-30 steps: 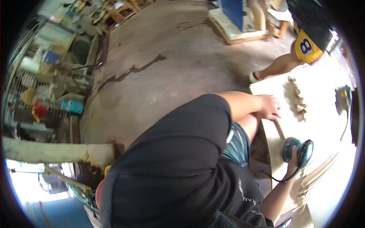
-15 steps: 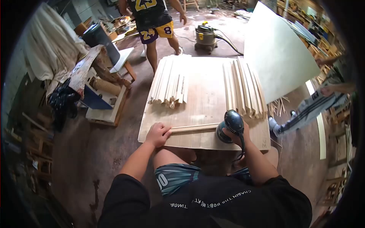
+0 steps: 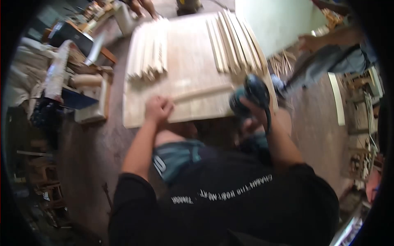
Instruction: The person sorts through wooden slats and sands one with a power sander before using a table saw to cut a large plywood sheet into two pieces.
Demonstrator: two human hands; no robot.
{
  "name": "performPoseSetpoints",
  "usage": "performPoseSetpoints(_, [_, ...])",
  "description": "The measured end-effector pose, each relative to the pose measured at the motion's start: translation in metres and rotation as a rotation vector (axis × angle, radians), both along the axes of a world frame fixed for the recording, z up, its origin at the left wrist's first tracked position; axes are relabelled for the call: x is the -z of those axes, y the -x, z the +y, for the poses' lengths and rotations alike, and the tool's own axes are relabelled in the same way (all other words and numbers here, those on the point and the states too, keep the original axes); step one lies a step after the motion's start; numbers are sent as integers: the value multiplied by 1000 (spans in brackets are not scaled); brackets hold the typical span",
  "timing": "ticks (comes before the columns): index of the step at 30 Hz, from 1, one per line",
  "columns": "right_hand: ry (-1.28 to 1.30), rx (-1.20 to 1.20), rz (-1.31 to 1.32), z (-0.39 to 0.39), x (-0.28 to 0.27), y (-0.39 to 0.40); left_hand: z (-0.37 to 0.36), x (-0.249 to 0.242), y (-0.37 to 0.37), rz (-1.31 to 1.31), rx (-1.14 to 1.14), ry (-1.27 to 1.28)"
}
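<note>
Shifted upward in view since the earlier frame, the surface (image 3: pixel 184 53) bears a wooden strip (image 3: pixel 201 93) between left grip (image 3: pixel 158 109), closure unclear, apparently bracing its end, and right grip (image 3: pixel 256 110), wrapped round a sander (image 3: pixel 257 90) for control.

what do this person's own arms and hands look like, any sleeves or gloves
Short black sleeves end above the elbows; the forearms are bare. Left hand and right hand both look gloveless. No band or marking shows on either wrist, though motion blur could hide small details.
</note>
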State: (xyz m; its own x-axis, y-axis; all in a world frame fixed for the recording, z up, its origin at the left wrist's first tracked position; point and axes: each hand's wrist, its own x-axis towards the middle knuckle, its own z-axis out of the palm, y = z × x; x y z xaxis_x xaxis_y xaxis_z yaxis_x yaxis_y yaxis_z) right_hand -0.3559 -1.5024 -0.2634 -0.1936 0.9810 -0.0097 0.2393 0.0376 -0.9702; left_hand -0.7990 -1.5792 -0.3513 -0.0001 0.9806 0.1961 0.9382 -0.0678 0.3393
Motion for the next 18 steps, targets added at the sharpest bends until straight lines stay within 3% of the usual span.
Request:
performPoseSetpoints(4, [-151,-7,-69,-5,-12,4,-16,-21,-6,-79,49,-41])
performPoseSetpoints(8, [-155,-44,-87,6,28,1,-27,-26,-3,4,44,1])
performPoseSetpoints(11, [-152,-95,-221,3,-8,15,-24,-24,-3,46,55,-2])
performPoseSetpoints(18, [-120,-122,-383,11,-20,23,-24,-17,0,126,90,-100])
